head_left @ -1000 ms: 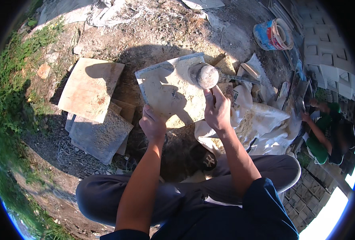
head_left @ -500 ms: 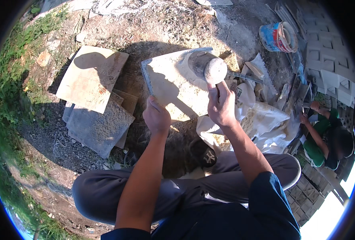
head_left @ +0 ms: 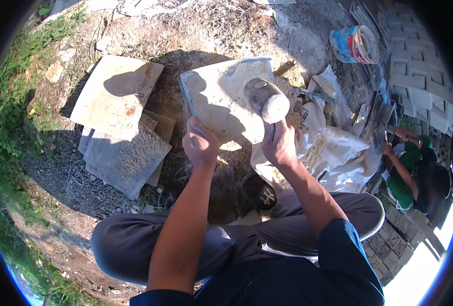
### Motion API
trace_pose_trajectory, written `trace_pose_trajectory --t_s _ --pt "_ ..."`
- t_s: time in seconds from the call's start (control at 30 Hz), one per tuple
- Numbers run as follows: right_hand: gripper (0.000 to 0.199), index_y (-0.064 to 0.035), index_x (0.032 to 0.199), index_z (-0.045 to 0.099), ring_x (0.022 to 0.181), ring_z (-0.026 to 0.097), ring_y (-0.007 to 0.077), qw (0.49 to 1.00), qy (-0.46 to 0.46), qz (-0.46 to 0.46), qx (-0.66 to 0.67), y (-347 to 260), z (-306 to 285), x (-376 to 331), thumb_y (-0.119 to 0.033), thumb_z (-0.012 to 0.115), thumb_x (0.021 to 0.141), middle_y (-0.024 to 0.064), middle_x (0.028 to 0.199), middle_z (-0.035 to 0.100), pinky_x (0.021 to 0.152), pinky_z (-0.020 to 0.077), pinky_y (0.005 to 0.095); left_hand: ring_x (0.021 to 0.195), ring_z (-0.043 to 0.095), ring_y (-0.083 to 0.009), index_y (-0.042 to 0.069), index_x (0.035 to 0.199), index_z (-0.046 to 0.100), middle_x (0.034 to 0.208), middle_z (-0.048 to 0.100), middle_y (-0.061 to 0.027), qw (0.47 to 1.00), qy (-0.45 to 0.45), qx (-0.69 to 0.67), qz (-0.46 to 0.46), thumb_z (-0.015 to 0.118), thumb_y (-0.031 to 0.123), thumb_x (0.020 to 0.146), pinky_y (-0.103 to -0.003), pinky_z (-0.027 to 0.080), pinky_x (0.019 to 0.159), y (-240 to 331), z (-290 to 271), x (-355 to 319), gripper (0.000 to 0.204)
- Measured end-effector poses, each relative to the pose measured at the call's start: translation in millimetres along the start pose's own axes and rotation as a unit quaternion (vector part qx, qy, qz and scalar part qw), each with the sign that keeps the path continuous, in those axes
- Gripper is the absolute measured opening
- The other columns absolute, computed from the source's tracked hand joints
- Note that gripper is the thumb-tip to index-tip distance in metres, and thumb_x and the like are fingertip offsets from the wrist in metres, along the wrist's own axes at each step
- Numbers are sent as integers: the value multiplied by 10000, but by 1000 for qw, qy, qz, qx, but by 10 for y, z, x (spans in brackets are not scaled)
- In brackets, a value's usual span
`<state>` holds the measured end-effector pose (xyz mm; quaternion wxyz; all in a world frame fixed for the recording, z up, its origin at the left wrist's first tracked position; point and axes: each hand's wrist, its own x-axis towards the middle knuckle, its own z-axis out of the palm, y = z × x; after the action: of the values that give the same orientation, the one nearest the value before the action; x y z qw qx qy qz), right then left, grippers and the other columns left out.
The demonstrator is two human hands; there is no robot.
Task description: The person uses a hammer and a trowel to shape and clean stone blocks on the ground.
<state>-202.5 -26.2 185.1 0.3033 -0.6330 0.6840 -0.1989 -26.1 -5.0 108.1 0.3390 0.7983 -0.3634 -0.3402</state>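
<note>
A square tile [head_left: 214,84], pale on its upper face and blue-grey along its edges, is in front of me. My left hand [head_left: 201,142] is closed on its near left corner, thumb on top. In my right hand [head_left: 280,143] is a mallet [head_left: 265,99] with a thick grey head and a pale, dusty striking face. The fingers wrap round its handle, which they mostly hide. The mallet head is over the right part of the tile; whether it touches the tile I cannot tell.
Stacked slabs [head_left: 127,158] lie at the left, a pale one [head_left: 111,97] on top. A crumpled white sack [head_left: 338,148] spreads at the right, with a blue and red bucket [head_left: 346,45] beyond. Another person [head_left: 412,168] works at the far right, near pale blocks [head_left: 425,76].
My right hand has dropped slightly toward me, and the mallet head has tilted and come nearer. Its shadow on the tile has shifted. My left hand keeps its hold on the corner.
</note>
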Motion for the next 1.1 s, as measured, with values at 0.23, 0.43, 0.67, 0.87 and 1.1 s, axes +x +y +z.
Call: trace_pose_trajectory --t_s 0.23,0.43,0.67,0.87,1.1 --pt "122 48 1033 586 732 656 491 998 -55 5 -13 -262 -28 -91 -54 571 968 280 777 647 600 518 531 770 638 -517 13 950 619 794 676 -249 998 33 -43 24 312 348 1099 -576 483 665 -78 24 13 478" --pt "123 14 990 558 678 654 502 993 -23 -114 8 -60 172 138 -107 577 1001 266 717 651 596 530 522 812 643 -522 29 1001 612 840 683 -269 1000 1 22 14 278 366 1100 -591 497 699 -60 40 53 485" --pt "183 -4 1129 601 762 676 485 991 -126 -39 -10 -223 262 148 -153 555 1031 258 778 671 628 539 476 822 641 -536 54 1026 625 859 693 -266 998 19 65 3 288 375 1101 -614 498 719 -131 19 31 472" --pt "137 -37 1063 593 693 687 459 990 -99 -103 -8 -261 389 146 -159 544 1021 235 707 675 574 549 518 767 634 -531 46 960 607 790 669 -274 998 32 56 21 297 356 1102 -602 498 677 -45 32 31 462" --pt "161 2 1049 594 689 681 457 985 -140 -97 1 -341 461 126 -154 554 1038 256 780 676 594 545 479 749 631 -530 -24 821 645 779 663 -302 998 43 34 19 283 318 1097 -594 499 688 -75 17 36 569"
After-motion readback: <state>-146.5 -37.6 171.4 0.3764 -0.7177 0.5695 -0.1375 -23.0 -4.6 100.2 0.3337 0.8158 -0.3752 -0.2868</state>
